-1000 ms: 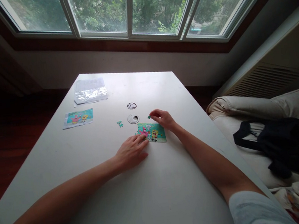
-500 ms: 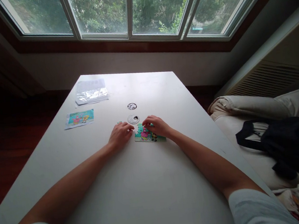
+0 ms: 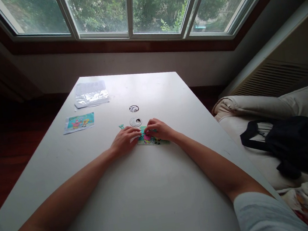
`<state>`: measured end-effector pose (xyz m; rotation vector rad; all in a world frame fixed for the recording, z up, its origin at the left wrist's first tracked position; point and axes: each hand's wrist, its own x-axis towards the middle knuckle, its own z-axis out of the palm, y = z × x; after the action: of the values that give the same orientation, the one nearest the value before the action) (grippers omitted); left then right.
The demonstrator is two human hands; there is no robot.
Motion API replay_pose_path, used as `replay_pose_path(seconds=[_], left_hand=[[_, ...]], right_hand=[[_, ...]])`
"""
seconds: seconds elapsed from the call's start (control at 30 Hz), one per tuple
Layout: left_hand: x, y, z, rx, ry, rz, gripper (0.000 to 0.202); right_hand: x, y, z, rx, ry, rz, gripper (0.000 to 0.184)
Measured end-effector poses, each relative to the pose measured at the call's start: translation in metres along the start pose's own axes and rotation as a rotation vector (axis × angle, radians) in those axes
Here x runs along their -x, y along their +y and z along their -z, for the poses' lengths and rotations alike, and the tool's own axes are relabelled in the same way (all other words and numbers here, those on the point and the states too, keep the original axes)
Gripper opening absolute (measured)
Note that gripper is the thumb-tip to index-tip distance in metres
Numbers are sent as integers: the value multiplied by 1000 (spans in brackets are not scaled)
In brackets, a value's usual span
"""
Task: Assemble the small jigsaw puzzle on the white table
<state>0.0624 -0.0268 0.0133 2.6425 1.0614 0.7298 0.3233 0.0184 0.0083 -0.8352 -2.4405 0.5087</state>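
A small, partly assembled jigsaw puzzle (image 3: 150,139) with a colourful cartoon picture lies flat on the white table (image 3: 140,191). At its left edge is my left hand (image 3: 126,139), fingers bent together and closed against the puzzle's side. My right hand (image 3: 158,128) covers the upper right part, its thumb and fingertips pinched together on the puzzle. Any single piece between the fingers is hidden. Just beyond my left fingers lies a loose teal puzzle piece (image 3: 121,126).
Two round black-and-white items, a nearer disc (image 3: 136,122) and a farther disc (image 3: 134,109), lie past the puzzle. To the left are a cartoon picture sheet (image 3: 79,123) and a plastic-covered paper stack (image 3: 91,94). A dark bag (image 3: 299,143) rests on the right-hand seat.
My left hand has moved right onto the puzzle's left edge, uncovering more of the loose teal piece. My right fingertips have shifted slightly left and down. The view has moved slightly.
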Motion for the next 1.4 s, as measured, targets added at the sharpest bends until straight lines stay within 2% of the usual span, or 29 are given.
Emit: replay_pose_path(seconds=[0.13,0.3,0.43,0.7,0.97,1.4], left_hand=[[-2,0,1,-29,-60,-48,42],[-1,0,9,-82,-171,-84,41],[1,-2,15,-139,-212,-116,41],[-1,1,16,-143,-227,-194,43],[0,-6,17,-123,-169,-108,35],[0,-7,14,-129,-112,-85,33]], right_hand=[[1,2,1,-37,24,-5,10],[2,2,2,-48,38,-7,9],[3,1,2,-22,28,19,11],[3,1,1,7,25,34,9],[3,-1,0,35,36,30,9],[4,-3,1,85,34,60,6]])
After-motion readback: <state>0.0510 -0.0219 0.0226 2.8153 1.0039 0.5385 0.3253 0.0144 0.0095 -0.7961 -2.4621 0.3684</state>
